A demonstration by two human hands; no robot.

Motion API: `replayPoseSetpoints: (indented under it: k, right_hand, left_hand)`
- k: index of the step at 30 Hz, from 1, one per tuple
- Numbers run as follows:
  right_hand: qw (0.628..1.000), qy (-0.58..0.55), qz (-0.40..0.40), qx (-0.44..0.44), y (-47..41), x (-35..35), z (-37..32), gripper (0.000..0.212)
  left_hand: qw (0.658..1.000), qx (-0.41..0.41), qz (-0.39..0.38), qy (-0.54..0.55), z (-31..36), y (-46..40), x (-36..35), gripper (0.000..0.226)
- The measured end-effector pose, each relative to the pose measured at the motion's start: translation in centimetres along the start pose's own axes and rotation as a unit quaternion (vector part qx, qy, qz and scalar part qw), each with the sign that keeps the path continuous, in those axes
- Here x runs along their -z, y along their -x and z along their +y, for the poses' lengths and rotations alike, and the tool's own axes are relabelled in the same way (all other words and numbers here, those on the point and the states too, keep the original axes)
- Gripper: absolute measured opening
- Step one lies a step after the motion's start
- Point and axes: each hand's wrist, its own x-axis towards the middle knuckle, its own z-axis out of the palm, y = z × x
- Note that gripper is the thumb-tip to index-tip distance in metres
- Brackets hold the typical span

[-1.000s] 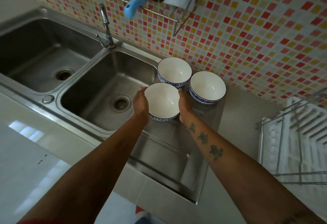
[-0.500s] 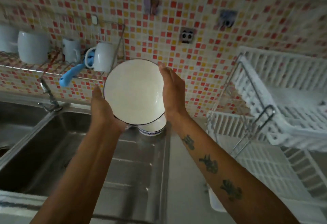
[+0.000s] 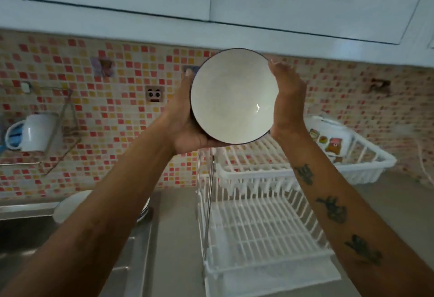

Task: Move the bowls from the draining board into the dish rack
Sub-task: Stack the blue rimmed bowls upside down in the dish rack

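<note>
Bowl [image 3: 233, 96] held up at chest height, tipped on edge, its open face toward the camera. Left hand [image 3: 185, 120] cups its underside and left rim; right hand [image 3: 285, 99] is pressed flat against the right rim, fingers extended. The bowl is clamped between the two palms.

Dish rack [image 3: 265, 217] lies below and slightly right of the bowl, nearer the right arm; upper tier directly under the bowl. Judgement: next move is down and forward.

Bowl: glazed white ceramic, dark rim, round, slick. Rack: white slatted plastic on a metal frame. Another bowl [image 3: 70, 205] is left on the draining board [image 3: 143, 233], lower left.
</note>
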Motion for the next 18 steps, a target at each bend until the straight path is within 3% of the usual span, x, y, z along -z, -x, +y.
replayPoseSetpoints:
  k: [3, 7, 13, 15, 18]
  right_hand:
    - [0.998, 0.028, -0.034, -0.034, -1.6, 3.6, 1.2, 0.015]
    - [0.960, 0.128, -0.152, -0.196, -3.7, 6.8, 1.8, 0.052]
    - [0.879, 0.233, -0.213, -0.357, -6.5, 9.4, 3.8, 0.067]
    - [0.860, 0.254, -0.240, -0.372, -6.4, 9.8, 4.8, 0.063]
    - [0.852, 0.245, -0.280, -0.368, -5.6, 10.0, 6.3, 0.045]
  left_hand:
    - [0.997, 0.002, 0.022, -0.072, -0.4, -1.4, -2.1, 0.070]
    - [0.980, -0.045, 0.112, -0.158, -1.9, -2.9, -4.1, 0.068]
    - [0.894, -0.109, 0.203, -0.385, -4.6, -4.3, -5.4, 0.059]
    - [0.865, -0.135, 0.225, -0.427, -5.3, -4.7, -5.4, 0.049]
    - [0.815, -0.150, 0.220, -0.515, -6.3, -5.2, -4.9, 0.065]
